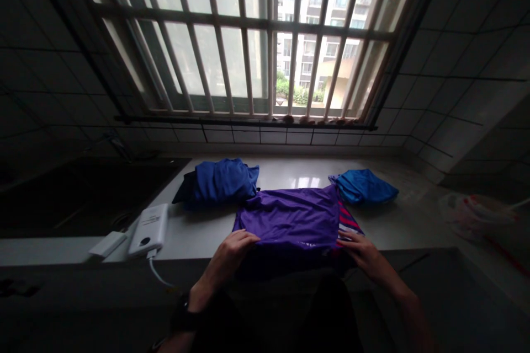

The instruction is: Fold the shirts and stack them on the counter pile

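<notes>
A purple sports shirt (290,215) with a red, white and blue striped part at its right lies spread on the counter. Its lower part hangs down over the front edge into shadow. My left hand (236,245) grips the shirt's left side, fingers on top of the fabric. On the opposite side, my right hand (358,248) holds the cloth by the striped part, with its thumb side hidden underneath. Behind the shirt to the left sits a bunched dark blue garment (226,181). A smaller, brighter blue folded garment (366,186) rests behind it on the right.
On the white counter (194,240) at left lie a white power bank (149,229) with a cable and a small white box (108,244). A dark sink (83,193) is farther left. A plastic bag (476,215) stands at right. Behind is a barred window (265,25).
</notes>
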Demonstrator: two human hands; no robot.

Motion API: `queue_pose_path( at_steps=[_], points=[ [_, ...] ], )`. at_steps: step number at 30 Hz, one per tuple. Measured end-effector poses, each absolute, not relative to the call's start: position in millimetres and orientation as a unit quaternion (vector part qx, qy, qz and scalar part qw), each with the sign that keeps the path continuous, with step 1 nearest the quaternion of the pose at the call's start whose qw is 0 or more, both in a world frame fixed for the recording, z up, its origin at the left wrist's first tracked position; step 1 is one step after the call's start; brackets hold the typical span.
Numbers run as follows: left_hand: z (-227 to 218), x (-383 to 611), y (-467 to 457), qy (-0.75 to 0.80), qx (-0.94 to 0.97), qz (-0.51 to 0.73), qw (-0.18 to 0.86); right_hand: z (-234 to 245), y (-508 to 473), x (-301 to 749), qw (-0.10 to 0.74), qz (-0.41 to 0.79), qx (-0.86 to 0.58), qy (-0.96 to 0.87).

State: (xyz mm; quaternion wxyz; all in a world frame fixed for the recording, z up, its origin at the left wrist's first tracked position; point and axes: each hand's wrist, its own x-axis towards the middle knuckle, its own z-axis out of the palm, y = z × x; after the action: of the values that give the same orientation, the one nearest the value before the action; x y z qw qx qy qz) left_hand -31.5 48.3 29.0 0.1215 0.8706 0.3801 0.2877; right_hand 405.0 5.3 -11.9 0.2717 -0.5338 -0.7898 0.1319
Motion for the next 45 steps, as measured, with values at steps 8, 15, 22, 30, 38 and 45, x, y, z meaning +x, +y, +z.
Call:
queue_pose_path(
  at_steps=[8, 15, 22, 30, 38, 45],
  points=[
    [35, -27, 26, 0.443, 0.859, 0.25, 0.064, 6, -33, 399, 0.297, 0.074, -0.624, -0.719],
    [-25, -15, 52, 0.533, 0.825, 0.165, -0.087, -61, 1, 365, 0.184, -0.094, -0.698, -0.685],
    [-18, -10, 94, 0.533, 0.828, 0.164, -0.05, -38, 49, 361, 0.103, -0.077, -0.703, -0.699],
    [-2, -3, 76, 0.541, 0.823, 0.166, -0.05, -15, 61, 377, 0.147, 0.011, -0.685, -0.713],
    [-7, -24, 44, 0.464, 0.879, 0.106, -0.023, -34, 17, 371, 0.121, -0.035, -0.756, -0.642],
    [2, -18, 26, 0.486, 0.871, 0.061, -0.042, -15, 33, 361, 0.071, -0.033, -0.74, -0.668]
  ],
)
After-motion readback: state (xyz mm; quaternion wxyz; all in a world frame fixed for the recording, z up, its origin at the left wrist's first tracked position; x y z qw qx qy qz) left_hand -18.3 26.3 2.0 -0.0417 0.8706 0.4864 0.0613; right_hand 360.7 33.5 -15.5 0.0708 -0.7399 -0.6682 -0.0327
